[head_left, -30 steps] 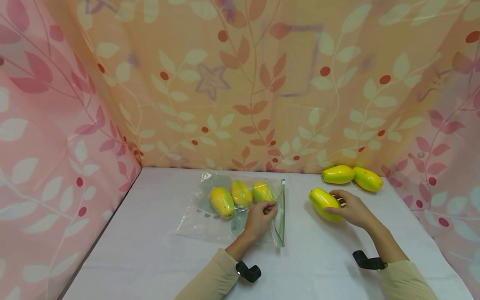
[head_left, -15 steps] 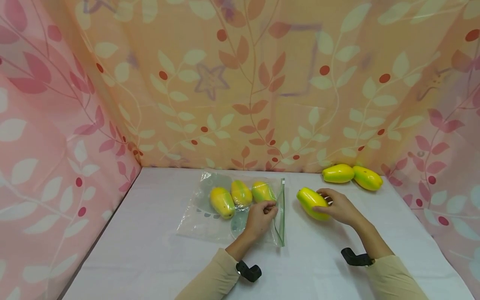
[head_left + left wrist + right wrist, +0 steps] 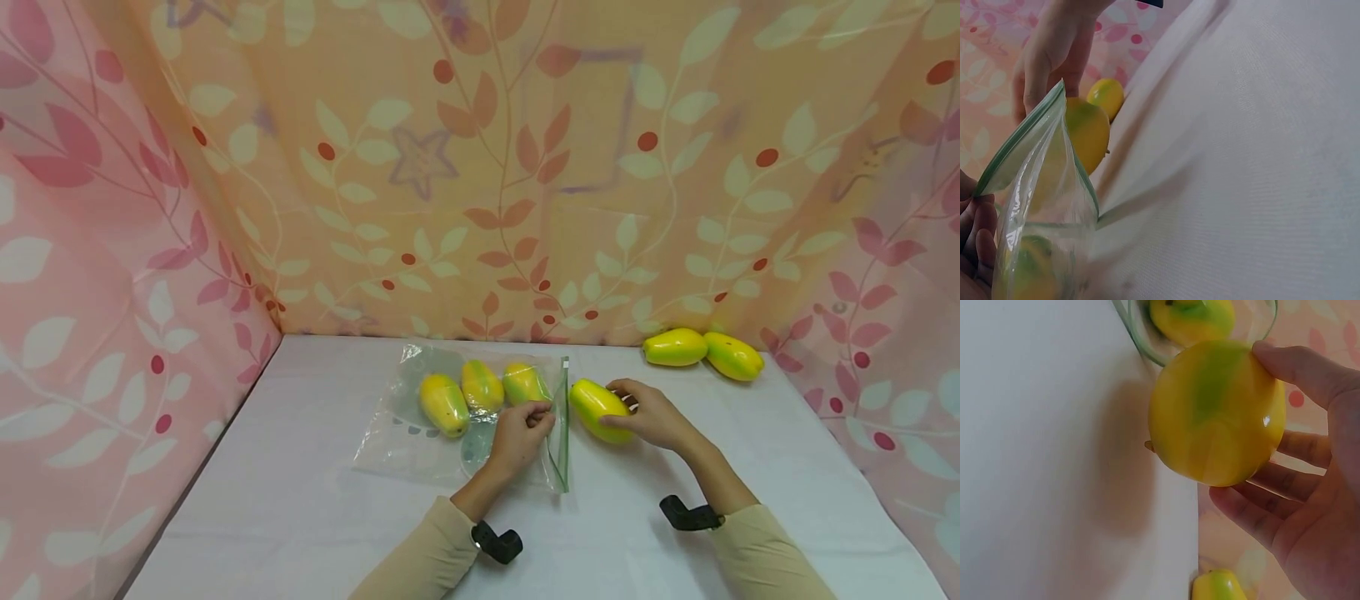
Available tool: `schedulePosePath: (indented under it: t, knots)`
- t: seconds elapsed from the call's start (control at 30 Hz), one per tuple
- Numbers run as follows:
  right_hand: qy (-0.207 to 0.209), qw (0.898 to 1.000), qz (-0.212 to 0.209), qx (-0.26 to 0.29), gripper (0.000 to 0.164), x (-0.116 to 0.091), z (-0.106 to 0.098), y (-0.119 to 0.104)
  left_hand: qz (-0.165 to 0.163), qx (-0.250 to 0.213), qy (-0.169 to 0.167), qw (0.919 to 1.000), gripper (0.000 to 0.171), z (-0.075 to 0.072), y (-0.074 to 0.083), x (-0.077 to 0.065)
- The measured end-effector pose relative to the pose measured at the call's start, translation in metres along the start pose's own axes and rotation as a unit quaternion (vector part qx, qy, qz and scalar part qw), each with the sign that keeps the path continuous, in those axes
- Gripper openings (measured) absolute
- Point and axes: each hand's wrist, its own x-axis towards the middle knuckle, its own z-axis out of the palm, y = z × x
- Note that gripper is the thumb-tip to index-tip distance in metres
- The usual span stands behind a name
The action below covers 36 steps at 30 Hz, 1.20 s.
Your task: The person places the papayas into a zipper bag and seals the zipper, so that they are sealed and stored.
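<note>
Leaf-patterned cloth (image 3: pixel 502 167) stands behind and beside a white table (image 3: pixel 262 517), beyond both hands. Six yellow-green fruits and one clear zip bag (image 3: pixel 564 471) lie within the hands' reach. Three bagged fruits (image 3: pixel 482 390) sit in a row past the left hand (image 3: pixel 517 442), inside the bag; two loose fruits (image 3: pixel 677 348) touch end to end, beyond the right hand (image 3: pixel 656 415) and to its right; the sixth is the held fruit (image 3: pixel 597 411), at the right hand's fingertips. This one is plump, oblong and glossy, mostly yellow with a green streak and a small dark nub; it is held above the table, just beside the green-edged bag mouth. Thumb and curled fingers of the right hand grip it from either side, spread about its width. Left thumb and fingers come together, pinching the bag's rim, and the mouth gapes towards the right hand.
</note>
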Motion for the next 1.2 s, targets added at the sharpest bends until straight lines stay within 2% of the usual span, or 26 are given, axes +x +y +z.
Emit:
schedulePosePath:
  t: [0.57,1.0,1.2]
  knots:
    - [-0.014,0.999,-0.007,0.029,0.066,0.012,0.031,-0.020,0.002,0.001,-0.006,1.0000,0.022,0.002,0.001,-0.001]
    - [0.045,0.998,0.038,0.031,0.074,0.025,0.043,-0.025,0.015,0.002,-0.011,0.9998,0.021,0.004,-0.003,-0.001]
    - [0.063,0.996,0.039,0.045,0.071,0.030,0.048,-0.030,0.016,-0.006,-0.021,0.9996,0.021,0.002,-0.003,-0.001]
